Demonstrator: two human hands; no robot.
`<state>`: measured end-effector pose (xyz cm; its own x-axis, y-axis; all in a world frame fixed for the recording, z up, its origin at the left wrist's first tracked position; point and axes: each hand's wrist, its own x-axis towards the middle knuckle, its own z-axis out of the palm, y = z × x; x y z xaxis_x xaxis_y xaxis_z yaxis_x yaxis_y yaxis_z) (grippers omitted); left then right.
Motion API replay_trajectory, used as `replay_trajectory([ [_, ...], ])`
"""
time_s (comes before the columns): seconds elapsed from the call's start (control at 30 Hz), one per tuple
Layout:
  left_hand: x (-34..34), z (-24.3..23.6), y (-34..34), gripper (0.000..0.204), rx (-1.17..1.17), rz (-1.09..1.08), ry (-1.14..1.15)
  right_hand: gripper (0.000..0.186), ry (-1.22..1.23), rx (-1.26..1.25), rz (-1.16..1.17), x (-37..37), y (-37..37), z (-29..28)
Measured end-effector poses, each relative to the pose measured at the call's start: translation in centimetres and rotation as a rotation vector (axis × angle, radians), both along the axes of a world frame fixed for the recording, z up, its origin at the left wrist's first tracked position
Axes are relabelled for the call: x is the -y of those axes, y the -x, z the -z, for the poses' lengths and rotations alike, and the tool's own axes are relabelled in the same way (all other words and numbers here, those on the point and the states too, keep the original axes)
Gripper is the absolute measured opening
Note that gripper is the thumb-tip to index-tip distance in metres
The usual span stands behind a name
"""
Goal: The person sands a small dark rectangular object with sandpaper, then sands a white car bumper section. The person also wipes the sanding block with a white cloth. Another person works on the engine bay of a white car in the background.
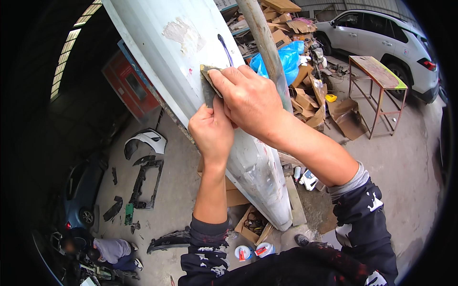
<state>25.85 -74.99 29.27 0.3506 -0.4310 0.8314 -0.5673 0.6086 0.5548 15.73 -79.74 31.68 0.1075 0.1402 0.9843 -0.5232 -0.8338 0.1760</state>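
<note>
A worn sheet of sandpaper [208, 78] is lying flat against a long pale grey car body panel [191, 71] that is standing tilted across the middle of the view. The right hand [248, 100] is pressing on it, fingers together and spread flat over the sheet. The left hand [212, 131] is gripping the sheet's lower edge, fingers curled shut around it. Below the panel, an open cardboard box [253, 224] is sitting on the concrete floor, holding dark tangled items too small to identify. Two round tins [253, 251] with red and white tops are standing beside it. Farther off, a rusty metal table [379, 76] is standing near a white car [381, 33].
</note>
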Motion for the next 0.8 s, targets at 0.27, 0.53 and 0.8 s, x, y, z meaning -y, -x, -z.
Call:
replay_trajectory([
  [0.27,-0.4,-0.2,0.2,0.038,0.055,-0.052,-0.021,0.023,0.022,-0.018,0.057,-0.1,-0.1,-0.4],
  [0.53,-0.2,-0.1,0.2,0.037,0.036,0.002,0.025,0.019,0.017,0.006,0.05,-0.2,-0.2,-0.8],
  [0.8,0.1,0.1,-0.2,0.038,0.1,-0.074,0.078,0.018,0.023,-0.081,0.007,-0.4,0.8,0.1],
])
